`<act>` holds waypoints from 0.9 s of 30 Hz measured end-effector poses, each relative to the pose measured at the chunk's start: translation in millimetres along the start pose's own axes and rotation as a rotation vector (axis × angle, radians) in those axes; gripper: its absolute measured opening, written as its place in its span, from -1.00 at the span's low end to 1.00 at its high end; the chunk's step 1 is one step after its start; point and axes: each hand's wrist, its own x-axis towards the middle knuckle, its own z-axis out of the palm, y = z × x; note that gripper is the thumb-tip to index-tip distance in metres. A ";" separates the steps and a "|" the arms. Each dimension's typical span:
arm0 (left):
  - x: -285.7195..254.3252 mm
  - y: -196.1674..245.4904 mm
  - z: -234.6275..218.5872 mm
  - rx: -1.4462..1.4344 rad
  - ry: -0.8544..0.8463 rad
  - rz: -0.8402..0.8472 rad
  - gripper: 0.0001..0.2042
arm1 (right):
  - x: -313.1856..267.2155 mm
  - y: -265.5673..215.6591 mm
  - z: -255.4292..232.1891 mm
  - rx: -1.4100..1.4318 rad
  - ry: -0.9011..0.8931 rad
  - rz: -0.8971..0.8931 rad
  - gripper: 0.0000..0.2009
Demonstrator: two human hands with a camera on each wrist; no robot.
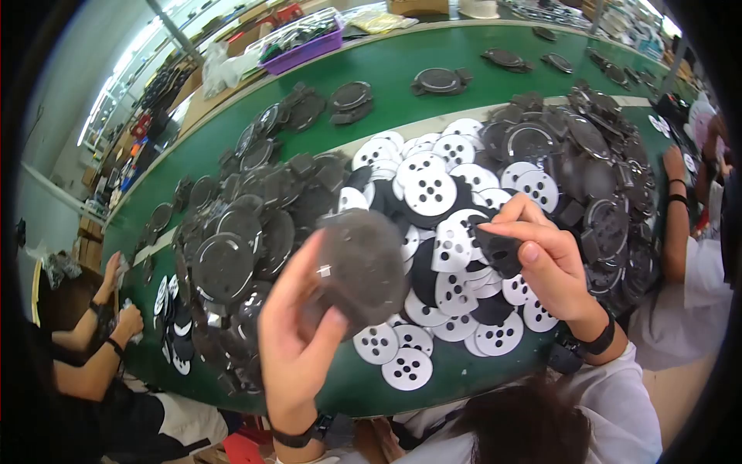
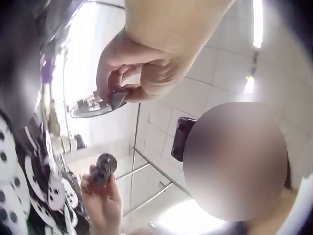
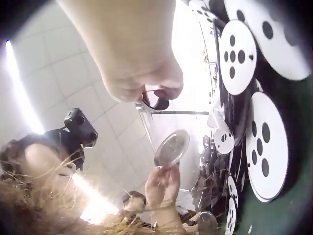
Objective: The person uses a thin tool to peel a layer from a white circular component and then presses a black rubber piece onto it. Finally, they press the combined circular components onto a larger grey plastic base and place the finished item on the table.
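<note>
My left hand (image 1: 297, 340) holds a round, dark see-through plastic cover (image 1: 363, 271) up over the table, thumb on its near face and fingers behind the edge. In the left wrist view the cover (image 2: 92, 108) is seen almost edge-on, with raised clips on it. My right hand (image 1: 555, 267) pinches a thin black disc (image 1: 501, 254) with holes between thumb and fingertips, to the right of the cover and apart from it. Below both hands lies a heap of white discs (image 1: 430, 192) with black holes; some show black sides.
Piles of dark plastic covers (image 1: 224, 267) stand left and right of the discs. More covers (image 1: 440, 80) lie on the green table (image 1: 394, 58) behind a pale strip. A purple basket (image 1: 305, 52) sits at the back. Other people's hands work at the left (image 1: 127, 321) and right (image 1: 674, 166).
</note>
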 end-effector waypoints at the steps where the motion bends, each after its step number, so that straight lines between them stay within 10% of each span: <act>1: 10.0 -13.9 10.8 -0.213 -0.090 -0.082 -0.43 | 0.3 -4.8 -1.8 -0.052 -0.001 -0.007 -0.63; 11: 12.0 -44.8 50.1 -0.705 -0.277 -0.315 -0.49 | 2.1 -8.0 -5.4 -0.336 0.014 -0.030 -0.73; 27: -0.5 -40.1 58.8 -0.335 -0.295 -0.158 -0.62 | -1.5 -8.4 6.3 -0.464 -0.057 -0.038 -0.71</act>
